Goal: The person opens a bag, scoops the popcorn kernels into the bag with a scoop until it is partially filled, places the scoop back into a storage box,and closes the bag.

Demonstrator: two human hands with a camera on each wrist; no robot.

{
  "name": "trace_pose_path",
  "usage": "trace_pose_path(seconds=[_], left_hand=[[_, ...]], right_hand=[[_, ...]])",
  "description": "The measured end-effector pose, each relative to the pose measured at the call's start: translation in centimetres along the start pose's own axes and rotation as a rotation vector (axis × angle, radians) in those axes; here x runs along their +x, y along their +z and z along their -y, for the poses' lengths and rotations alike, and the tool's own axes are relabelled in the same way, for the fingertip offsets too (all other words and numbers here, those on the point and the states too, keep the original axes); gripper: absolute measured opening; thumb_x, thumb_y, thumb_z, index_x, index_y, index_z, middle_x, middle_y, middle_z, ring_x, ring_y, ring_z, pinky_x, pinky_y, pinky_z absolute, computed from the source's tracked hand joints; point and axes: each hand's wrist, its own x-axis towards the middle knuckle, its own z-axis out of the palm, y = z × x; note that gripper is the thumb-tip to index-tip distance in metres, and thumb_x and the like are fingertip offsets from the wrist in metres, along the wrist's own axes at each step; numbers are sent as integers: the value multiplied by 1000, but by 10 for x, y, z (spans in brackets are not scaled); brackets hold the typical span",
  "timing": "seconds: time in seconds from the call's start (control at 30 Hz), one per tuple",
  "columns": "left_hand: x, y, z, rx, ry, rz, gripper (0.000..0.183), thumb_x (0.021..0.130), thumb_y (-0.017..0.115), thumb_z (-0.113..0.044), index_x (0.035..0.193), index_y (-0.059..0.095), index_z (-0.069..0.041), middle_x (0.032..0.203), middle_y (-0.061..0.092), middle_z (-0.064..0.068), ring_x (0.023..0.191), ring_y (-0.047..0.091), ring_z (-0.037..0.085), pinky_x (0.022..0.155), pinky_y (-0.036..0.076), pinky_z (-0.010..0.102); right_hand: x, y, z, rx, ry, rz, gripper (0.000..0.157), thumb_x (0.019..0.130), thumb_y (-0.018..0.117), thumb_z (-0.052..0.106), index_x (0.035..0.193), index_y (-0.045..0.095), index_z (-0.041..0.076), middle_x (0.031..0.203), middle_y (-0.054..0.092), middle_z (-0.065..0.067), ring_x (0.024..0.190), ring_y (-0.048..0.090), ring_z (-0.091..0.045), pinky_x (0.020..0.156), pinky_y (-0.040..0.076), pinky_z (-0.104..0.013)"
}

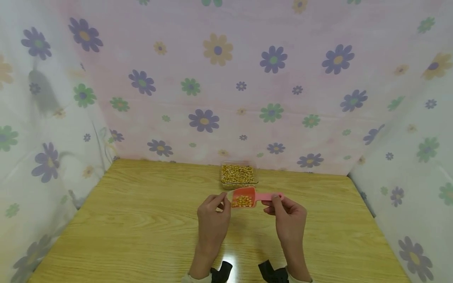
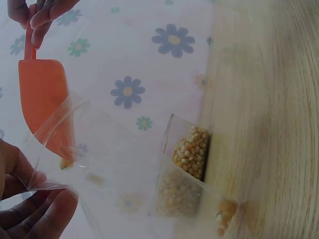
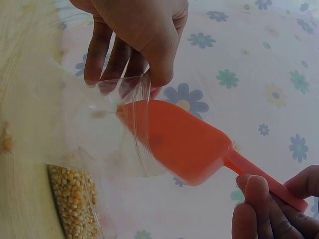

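My right hand (image 1: pixel 291 220) pinches the handle of a pink-orange plastic scoop (image 1: pixel 244 191), thumb on top. Corn kernels (image 1: pixel 242 201) lie in the scoop's bowl. The scoop's front end reaches into the mouth of a clear plastic bag (image 2: pixel 114 134). With thumb and fingers, my left hand (image 1: pixel 213 220) pinches the bag's edge beside the scoop tip. Through the thin film a kernel (image 2: pixel 66 163) shows at the tip. A few more kernels (image 2: pixel 227 216) sit low in the bag, which hangs down below my left hand.
A clear rectangular container (image 1: pixel 240 187) of corn kernels stands near the back of the wooden table (image 1: pixel 148 220), just beyond the scoop. Flower-patterned cloth (image 1: pixel 244 102) rises behind the table and along both sides.
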Motion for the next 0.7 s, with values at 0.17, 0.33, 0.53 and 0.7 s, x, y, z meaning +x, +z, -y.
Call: trace_pose_path(seconds=[0.17, 0.33, 0.53, 0.7], left_hand=[[0, 1, 1, 14, 17, -12, 13, 88, 70, 8, 94, 80, 2, 79, 71, 11, 60, 65, 14, 46, 47, 14], [1, 0, 1, 8, 12, -7, 14, 89, 69, 7, 96, 80, 3, 80, 72, 12, 60, 64, 14, 45, 47, 13], [1, -2, 2, 1, -5, -7, 15, 88, 69, 8, 96, 80, 3, 79, 72, 11, 60, 64, 14, 45, 47, 13], [1, -2, 3, -3, -5, -10, 14, 88, 69, 7, 96, 80, 3, 78, 72, 10, 60, 64, 14, 45, 47, 13]], right_hand=[[2, 0, 0, -2, -26, 8, 28, 103, 61, 13, 102, 75, -12, 76, 77, -1, 60, 70, -11, 65, 61, -24], [4, 2, 2, -13, -61, 28, 27, 102, 61, 12, 100, 76, -11, 76, 77, -3, 60, 70, -11, 65, 61, -24], [4, 3, 6, -46, -60, 55, 28, 103, 62, 15, 102, 76, -9, 78, 77, -6, 61, 70, -14, 66, 60, -24], [3, 4, 10, -64, -69, 62, 25, 102, 63, 13, 101, 77, -8, 80, 77, -10, 61, 70, -13, 66, 61, -25]])
